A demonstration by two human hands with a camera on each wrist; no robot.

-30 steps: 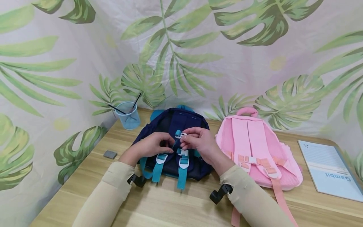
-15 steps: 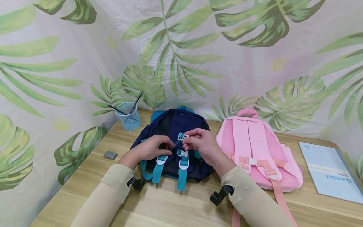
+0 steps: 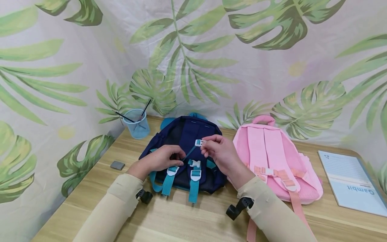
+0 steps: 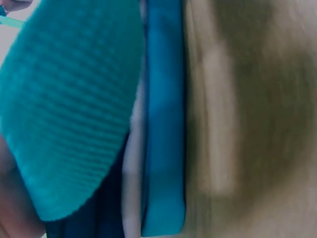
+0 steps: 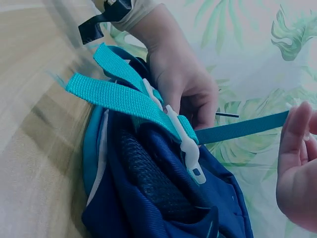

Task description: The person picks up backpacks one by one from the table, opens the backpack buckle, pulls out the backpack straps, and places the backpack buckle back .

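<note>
Drawing rightward, right hand (image 3: 222, 153) pinched white plastic buckle (image 3: 199, 143), nearly closed; narrow teal strap (image 3: 190, 152) straightened, slack apparently reduced; left hand (image 3: 166, 156) curled nearby, hold unclear; navy fabric backpack (image 3: 193, 129) lay on desk (image 3: 181, 222).

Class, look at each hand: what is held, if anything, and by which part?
The right hand pinches the white buckle by the end away from its teal strap. The left hand is near that strap's lower end; its hold cannot be told.
</note>
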